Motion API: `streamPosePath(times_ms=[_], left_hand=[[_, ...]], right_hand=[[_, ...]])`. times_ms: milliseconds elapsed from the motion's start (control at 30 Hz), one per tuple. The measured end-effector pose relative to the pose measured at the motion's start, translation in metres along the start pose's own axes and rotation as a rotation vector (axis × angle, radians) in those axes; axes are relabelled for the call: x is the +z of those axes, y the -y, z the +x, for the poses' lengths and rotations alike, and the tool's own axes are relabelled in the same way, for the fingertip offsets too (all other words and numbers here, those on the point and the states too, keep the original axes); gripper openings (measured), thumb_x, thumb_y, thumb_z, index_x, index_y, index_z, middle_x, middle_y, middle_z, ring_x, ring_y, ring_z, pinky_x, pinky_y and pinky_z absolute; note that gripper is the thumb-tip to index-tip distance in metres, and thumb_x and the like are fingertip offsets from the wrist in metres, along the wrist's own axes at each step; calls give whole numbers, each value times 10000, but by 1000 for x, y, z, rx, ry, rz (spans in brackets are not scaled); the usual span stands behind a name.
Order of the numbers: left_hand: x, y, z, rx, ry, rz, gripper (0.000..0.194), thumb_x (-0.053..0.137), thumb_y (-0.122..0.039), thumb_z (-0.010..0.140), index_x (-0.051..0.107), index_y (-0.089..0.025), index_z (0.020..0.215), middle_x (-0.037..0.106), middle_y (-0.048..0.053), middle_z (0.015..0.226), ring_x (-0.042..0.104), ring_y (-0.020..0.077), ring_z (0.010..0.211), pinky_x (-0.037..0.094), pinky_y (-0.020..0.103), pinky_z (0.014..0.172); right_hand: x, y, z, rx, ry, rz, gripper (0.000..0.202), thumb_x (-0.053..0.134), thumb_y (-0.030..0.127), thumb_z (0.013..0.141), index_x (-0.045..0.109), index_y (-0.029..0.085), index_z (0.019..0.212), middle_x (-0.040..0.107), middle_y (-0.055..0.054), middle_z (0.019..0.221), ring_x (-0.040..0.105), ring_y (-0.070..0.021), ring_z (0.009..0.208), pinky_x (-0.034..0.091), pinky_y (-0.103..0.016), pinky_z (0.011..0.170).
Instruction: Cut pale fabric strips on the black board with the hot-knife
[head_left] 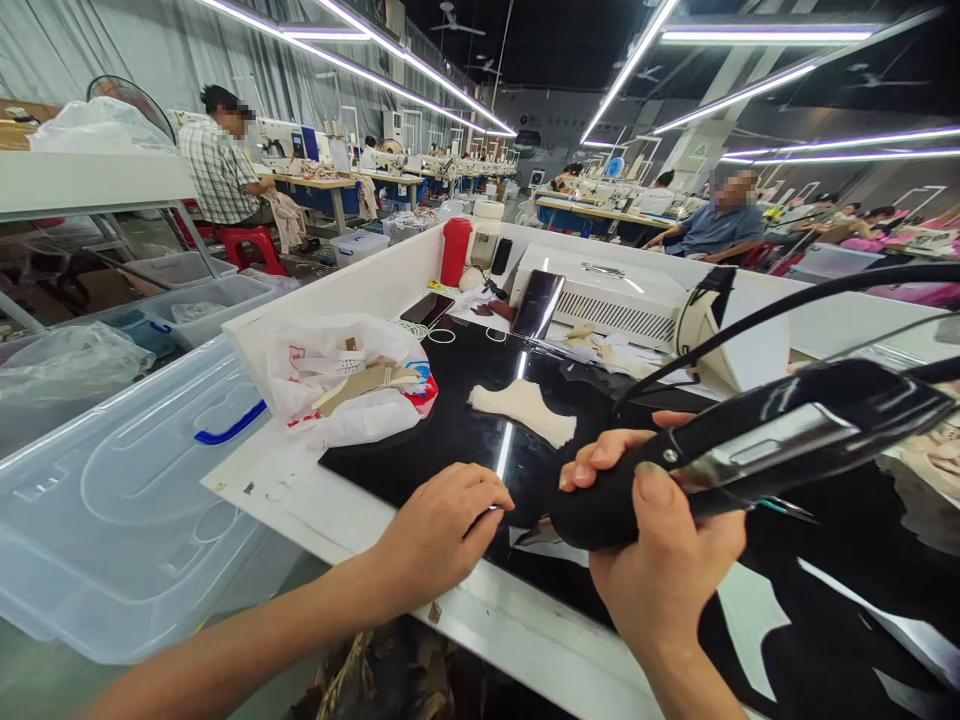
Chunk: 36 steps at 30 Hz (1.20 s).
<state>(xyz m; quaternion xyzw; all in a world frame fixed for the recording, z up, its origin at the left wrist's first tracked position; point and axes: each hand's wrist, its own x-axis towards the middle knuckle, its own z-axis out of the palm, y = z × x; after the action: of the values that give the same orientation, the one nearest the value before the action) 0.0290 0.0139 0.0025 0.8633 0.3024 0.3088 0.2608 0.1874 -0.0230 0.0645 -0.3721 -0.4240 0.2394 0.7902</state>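
My right hand (660, 540) is wrapped around a black corded handheld tool (765, 450) with a silver strip along its body. Its rounded end is low over the glossy black work surface (450, 450), and I cannot tell its exact kind. My left hand (450, 530) rests at the surface's near edge, fingers curled and closed. Something tiny and shiny shows between thumb and fingers, too small to name. Beyond both hands lies a cream curved fabric piece (525, 405). A pale cut piece (551, 545) lies partly under the tool.
A white plastic bag (352, 370) with cut pieces stands at left. Behind are a phone (538, 303), a red bottle (455, 252) and a white vented machine (607, 290). The tool's cable (750, 325) arcs at right. A clear lidded bin (150, 480) stands left; co-workers sit beyond.
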Motion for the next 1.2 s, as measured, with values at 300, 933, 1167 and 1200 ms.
streamPosePath(times_ms=[300,933,1167,1200], left_hand=[[1,5,-1,171,83,82,204,562,-123,959,726,-225,1024,688,30,1141,617,202,1083,480,368,970],[-11,12,81,463,548,-222,507,783,-255,858,598,-270,1330,672,83,1319,601,255,1278,415,407,1140],[-11,17,83,389,669,-184,531,749,-370,890,529,-279,1365,625,81,1386,567,256,1334,193,571,1243],[-11,18,83,384,672,-183,537,754,-376,885,528,-276,1361,623,85,1389,565,257,1337,184,572,1245]], right_hand=[[-10,23,14,11,-22,-63,488,799,328,786,552,288,1205,661,53,775,622,-148,623,581,-347,637],[-33,19,33,-167,-138,-199,392,821,290,798,572,249,1098,657,48,789,625,-147,596,543,-315,566],[-30,6,33,-162,-154,-156,409,816,312,796,559,249,1107,646,52,787,617,-140,597,543,-337,599],[-29,5,33,-160,-153,-155,405,814,313,795,556,251,1102,645,53,783,616,-140,595,543,-337,597]])
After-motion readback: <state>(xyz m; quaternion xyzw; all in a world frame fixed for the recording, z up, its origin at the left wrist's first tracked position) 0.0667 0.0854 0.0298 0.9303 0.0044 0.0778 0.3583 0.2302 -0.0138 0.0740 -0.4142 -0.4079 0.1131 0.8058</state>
